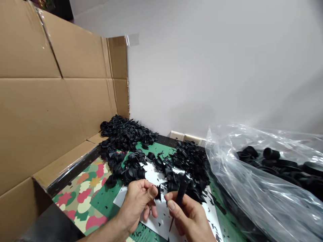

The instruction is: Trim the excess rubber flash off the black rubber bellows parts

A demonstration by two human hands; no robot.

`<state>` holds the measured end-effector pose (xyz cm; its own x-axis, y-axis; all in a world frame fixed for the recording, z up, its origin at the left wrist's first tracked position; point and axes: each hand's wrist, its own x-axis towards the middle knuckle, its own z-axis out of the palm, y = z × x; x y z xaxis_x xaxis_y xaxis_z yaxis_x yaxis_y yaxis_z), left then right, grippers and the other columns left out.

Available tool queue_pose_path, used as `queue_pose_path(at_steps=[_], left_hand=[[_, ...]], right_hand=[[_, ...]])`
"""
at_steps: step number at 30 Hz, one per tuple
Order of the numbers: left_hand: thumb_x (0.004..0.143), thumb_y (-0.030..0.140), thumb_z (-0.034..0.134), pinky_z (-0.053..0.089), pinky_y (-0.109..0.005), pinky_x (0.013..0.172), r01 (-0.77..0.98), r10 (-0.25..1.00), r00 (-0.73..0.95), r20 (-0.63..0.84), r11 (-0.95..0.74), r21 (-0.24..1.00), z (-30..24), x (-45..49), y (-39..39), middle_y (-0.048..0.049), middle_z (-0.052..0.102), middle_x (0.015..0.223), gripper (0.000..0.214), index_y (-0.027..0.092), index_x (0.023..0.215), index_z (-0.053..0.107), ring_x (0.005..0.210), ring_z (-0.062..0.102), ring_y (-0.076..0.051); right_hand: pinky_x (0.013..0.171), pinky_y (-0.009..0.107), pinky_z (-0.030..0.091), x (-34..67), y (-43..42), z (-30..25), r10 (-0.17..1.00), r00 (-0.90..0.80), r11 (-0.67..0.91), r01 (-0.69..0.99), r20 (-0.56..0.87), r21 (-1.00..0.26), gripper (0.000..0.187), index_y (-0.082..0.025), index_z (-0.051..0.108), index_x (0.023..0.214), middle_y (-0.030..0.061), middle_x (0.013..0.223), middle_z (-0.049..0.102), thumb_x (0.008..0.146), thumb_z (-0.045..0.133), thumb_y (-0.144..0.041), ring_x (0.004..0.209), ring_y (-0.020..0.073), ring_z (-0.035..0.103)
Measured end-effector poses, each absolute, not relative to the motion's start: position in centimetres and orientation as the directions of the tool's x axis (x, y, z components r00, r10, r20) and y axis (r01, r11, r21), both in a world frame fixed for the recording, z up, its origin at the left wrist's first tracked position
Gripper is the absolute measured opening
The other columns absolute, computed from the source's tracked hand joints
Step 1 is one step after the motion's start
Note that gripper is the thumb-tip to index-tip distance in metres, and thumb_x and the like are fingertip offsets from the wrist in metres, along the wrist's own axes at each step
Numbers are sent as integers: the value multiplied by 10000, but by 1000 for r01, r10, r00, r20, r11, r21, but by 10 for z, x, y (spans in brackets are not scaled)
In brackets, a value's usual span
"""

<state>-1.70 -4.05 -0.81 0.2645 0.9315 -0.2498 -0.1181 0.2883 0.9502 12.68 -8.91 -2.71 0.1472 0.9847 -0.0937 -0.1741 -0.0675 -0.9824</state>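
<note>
My left hand (141, 205) pinches a small black ribbed rubber part (158, 193) between thumb and fingertips, its jagged edge facing right. Close beside it, my right hand (188, 215) is closed around a dark, thick-handled tool (182, 190). A thin reddish shaft points down below the fingers; its exact kind is unclear. Both hands are above a white sheet (161, 215) strewn with black scraps. Just beyond them lie ribbed black rubber parts (133, 171) in a loose heap.
A larger black pile (126, 132) sits against the cardboard wall (83, 77). More black scraps (193, 161) are heaped right of centre. A clear plastic bag (264, 188) with black parts occupies the right side. Green and patterned sheets (87, 195) cover the surface.
</note>
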Motion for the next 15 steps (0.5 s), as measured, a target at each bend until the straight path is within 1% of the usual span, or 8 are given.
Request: queue_pose_path(at_steps=[2, 4, 6, 8, 9, 11, 13, 15], left_hand=[[506, 706, 735, 170, -138, 285, -103, 926, 268, -267, 303, 947, -6, -15, -40, 19, 547, 368, 611, 154, 653, 517, 277, 439, -63], [544, 711, 710, 154, -141, 277, -76, 911, 298, -285, 320, 944, -5, -14, -40, 25, 535, 375, 594, 161, 624, 501, 282, 464, -74], [586, 731, 663, 142, -152, 276, -34, 894, 337, -295, 324, 945, -3, -14, -39, 29, 529, 386, 592, 162, 618, 501, 274, 446, -69], [603, 687, 688, 158, -158, 297, 16, 898, 347, -271, 284, 959, -1, -16, -40, 53, 513, 394, 562, 152, 687, 539, 282, 406, -58], [588, 617, 748, 187, -157, 319, 40, 909, 341, -239, 240, 970, 0, -18, -40, 71, 503, 404, 531, 147, 756, 567, 307, 398, -56], [536, 389, 859, 282, -160, 388, 90, 937, 326, -128, 104, 990, 3, -22, -42, 73, 547, 508, 518, 158, 929, 612, 415, 448, -72], [518, 185, 861, 362, -178, 473, 145, 940, 340, 15, -68, 987, 6, -24, -44, 18, 635, 764, 558, 210, 1036, 653, 575, 517, -102], [570, 94, 800, 418, -207, 560, 188, 915, 378, 142, -226, 956, 8, -25, -46, -23, 635, 988, 506, 260, 1037, 702, 718, 555, -142]], right_hand=[[428, 226, 332, 122, -90, -28, 982, 191, 8, -114, -14, -994, 436, -164, 682, 773, -46, 499, 461, 663, 718, -585, 444, 106, 378], [442, 230, 329, 117, -91, -29, 974, 220, 59, -51, 46, -997, 425, -168, 668, 715, -18, 542, 510, 686, 690, -591, 477, 118, 392], [406, 220, 281, 116, -91, -31, 973, 229, 50, -31, 42, -998, 425, -167, 647, 696, -13, 556, 518, 716, 660, -592, 451, 103, 356], [369, 211, 234, 118, -91, -32, 973, 233, 8, -55, -6, -998, 425, -171, 632, 712, -32, 525, 480, 728, 646, -596, 409, 87, 313], [362, 209, 230, 119, -90, -33, 971, 238, -6, -74, -24, -997, 424, -174, 628, 718, -42, 507, 460, 723, 651, -598, 397, 86, 311], [353, 208, 227, 122, -90, -33, 970, 238, -18, -112, -44, -994, 419, -179, 625, 722, -55, 472, 432, 712, 668, -596, 381, 88, 312], [350, 209, 224, 123, -89, -32, 975, 215, -20, -152, -53, -988, 414, -178, 629, 722, -60, 447, 426, 709, 681, -588, 368, 86, 306], [350, 208, 222, 123, -88, -30, 982, 183, -19, -190, -54, -982, 418, -173, 628, 705, -59, 449, 439, 700, 694, -586, 359, 78, 297]])
